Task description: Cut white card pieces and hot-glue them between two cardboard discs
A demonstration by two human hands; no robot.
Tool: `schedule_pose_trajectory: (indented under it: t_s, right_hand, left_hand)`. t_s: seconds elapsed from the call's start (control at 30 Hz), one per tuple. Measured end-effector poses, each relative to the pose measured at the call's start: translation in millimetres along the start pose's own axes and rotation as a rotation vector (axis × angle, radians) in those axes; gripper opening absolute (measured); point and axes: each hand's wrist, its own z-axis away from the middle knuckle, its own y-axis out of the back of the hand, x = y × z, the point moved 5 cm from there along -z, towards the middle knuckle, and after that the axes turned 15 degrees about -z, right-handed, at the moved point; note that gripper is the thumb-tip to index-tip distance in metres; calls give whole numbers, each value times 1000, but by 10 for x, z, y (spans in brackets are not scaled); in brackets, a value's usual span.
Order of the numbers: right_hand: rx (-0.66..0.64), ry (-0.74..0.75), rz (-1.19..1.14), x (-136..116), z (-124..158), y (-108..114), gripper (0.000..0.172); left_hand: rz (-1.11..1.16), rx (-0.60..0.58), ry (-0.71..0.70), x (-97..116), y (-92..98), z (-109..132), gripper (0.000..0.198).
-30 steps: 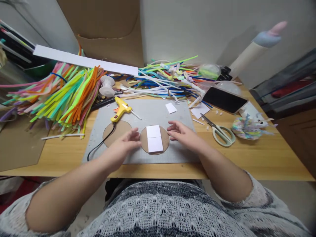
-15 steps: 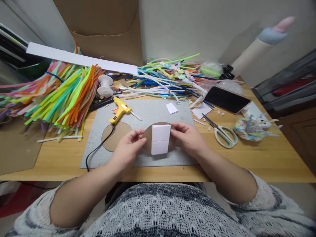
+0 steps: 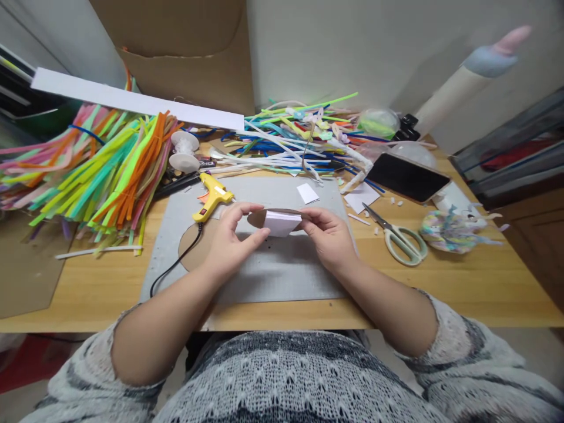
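A round cardboard disc (image 3: 259, 218) with white foam pieces (image 3: 281, 223) stuck on it is lifted off the grey cutting mat (image 3: 282, 276) and tilted nearly flat to my view. My left hand (image 3: 233, 238) pinches its left edge and my right hand (image 3: 328, 235) pinches its right edge. A second cardboard disc (image 3: 196, 247) lies on the mat just left of my left hand, partly hidden by it. A yellow glue gun (image 3: 212, 197) rests at the mat's upper left, its black cord trailing off the mat.
Piles of coloured pipe cleaners (image 3: 110, 170) fill the back left and back middle (image 3: 299, 135). Scissors (image 3: 394, 235), a phone (image 3: 408, 176) and a fuzzy multicoloured piece (image 3: 449, 232) lie at the right. A small white square (image 3: 307, 192) sits on the mat. Brown cardboard (image 3: 26, 270) lies at the left.
Both hands picked the disc with white pieces up from the mat, raised it, and tipped it back so it now shows almost edge-on.
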Motion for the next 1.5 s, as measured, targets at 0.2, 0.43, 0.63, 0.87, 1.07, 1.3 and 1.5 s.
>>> schedule_pose_trajectory:
  t_s: [0.2,0.43,0.63,0.87,1.07,1.3,1.5]
  right_hand:
    - [-71,-29,8,-7,36,-48,14]
    - [-178,-167,106,-42,144,-126,33]
    - [-208,-221,141,-56,200,-166,27]
    - [-205,-222,134,-76,207,-151,25]
    - [-195,-221,166,-86,207,-145,28]
    - [-179,-218,171,-79,201,-130,29]
    - [-182,-244,194,-67,197,-131,32]
  left_hand:
    - [-47,-101,4,47,-58,-28,27]
    - [190,-227,161,149,-105,90,26]
    - [255,-227,161,175,-136,130,17]
    - [212,-232,104,169,-137,138,17]
    - [217,-238,106,155,-154,140,17]
    - [252,-236,123,164,-151,147,16]
    - [293,-235,166,155,-163,150,18]
